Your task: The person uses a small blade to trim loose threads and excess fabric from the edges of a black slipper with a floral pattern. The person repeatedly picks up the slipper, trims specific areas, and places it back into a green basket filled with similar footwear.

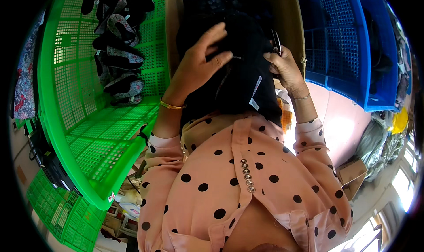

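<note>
My left hand [204,63] hovers over black fabric [240,90] that lies across my lap and reaches into the box ahead. Its thumb and fingers are apart with nothing between them, and the fingertips are slightly blurred. In my right hand [286,68], at the right side of the fabric, is a small pair of scissors [277,43] with the blades pointing up and away from me. Narrow patterned strips and a pale tag [254,103] show on the fabric. Folds hide how many layers or pieces there are.
A cardboard box [301,35] stands in front of me. To the left, a big green plastic crate [95,155] holds several black-and-floral fabric pieces [121,57]. Blue plastic crates [329,40] stand on the right. Clear plastic bags [375,139] lie beyond them.
</note>
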Available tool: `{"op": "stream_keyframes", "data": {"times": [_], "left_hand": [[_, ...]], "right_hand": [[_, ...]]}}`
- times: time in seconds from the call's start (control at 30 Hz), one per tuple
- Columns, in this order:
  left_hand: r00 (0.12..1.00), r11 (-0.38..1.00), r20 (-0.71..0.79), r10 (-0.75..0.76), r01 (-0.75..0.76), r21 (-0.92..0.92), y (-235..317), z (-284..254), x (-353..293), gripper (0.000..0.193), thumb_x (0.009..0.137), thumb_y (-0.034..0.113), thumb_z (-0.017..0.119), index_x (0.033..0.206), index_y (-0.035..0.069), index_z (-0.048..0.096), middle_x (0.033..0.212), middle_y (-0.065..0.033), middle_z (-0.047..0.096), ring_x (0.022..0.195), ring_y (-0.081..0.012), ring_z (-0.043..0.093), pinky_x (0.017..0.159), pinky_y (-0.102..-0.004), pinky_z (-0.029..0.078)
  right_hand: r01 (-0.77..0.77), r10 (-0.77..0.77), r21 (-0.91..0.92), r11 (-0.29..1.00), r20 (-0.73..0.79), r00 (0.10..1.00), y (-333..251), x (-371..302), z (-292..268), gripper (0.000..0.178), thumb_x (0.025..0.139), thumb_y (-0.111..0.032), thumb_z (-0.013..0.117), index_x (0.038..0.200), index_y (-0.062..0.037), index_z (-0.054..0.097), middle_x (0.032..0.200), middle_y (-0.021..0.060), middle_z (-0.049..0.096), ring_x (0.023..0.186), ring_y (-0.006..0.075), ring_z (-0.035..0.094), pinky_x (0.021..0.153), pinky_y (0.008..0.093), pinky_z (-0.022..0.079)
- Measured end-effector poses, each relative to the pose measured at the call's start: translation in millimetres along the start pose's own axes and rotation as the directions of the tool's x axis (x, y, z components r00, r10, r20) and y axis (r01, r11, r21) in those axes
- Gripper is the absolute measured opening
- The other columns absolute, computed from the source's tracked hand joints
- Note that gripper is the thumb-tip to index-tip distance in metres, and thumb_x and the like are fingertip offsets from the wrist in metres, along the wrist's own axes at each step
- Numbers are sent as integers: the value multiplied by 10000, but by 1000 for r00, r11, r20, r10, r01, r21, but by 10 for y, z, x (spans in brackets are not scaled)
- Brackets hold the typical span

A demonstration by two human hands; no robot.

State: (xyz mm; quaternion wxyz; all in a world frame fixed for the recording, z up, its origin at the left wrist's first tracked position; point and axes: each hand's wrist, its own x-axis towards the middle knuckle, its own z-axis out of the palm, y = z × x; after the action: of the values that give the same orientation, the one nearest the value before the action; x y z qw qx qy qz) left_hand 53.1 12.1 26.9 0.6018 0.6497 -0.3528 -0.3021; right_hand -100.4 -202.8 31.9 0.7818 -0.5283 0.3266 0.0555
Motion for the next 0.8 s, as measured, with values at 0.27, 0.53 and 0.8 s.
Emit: {"op": "stream_keyframes", "data": {"times": [0.27,0.53,0.8], "left_hand": [[931,944,308,-194,263,-201,192,76,-62,331,897,172,698,1131,-21,565,979,-42,649,865,-84,597,767,-229,497],[901,630,-178,-395,125,-767,641,84,-69,237,953,97,557,1172,6,563,1039,-75,644,909,-160,649,784,-304,552],[856,541,-108,-505,216,-813,829,201,-324,234,972,98,526,1190,14,545,1080,-87,641,961,-191,651,820,-346,573]], "right_hand": [[248,-251,83,965,29,967,165,51,-217,55,887,-150,605,868,-104,582,555,-57,389,441,48,323,443,208,240],[399,-440,-676,619,123,890,-153,-679,226,818,733,-634,724,1240,-12,564,767,34,588,648,91,579,589,228,468],[587,-670,-747,311,266,693,16,-995,387,513,685,-97,814,1143,23,616,986,142,695,846,189,701,761,257,542]]}}
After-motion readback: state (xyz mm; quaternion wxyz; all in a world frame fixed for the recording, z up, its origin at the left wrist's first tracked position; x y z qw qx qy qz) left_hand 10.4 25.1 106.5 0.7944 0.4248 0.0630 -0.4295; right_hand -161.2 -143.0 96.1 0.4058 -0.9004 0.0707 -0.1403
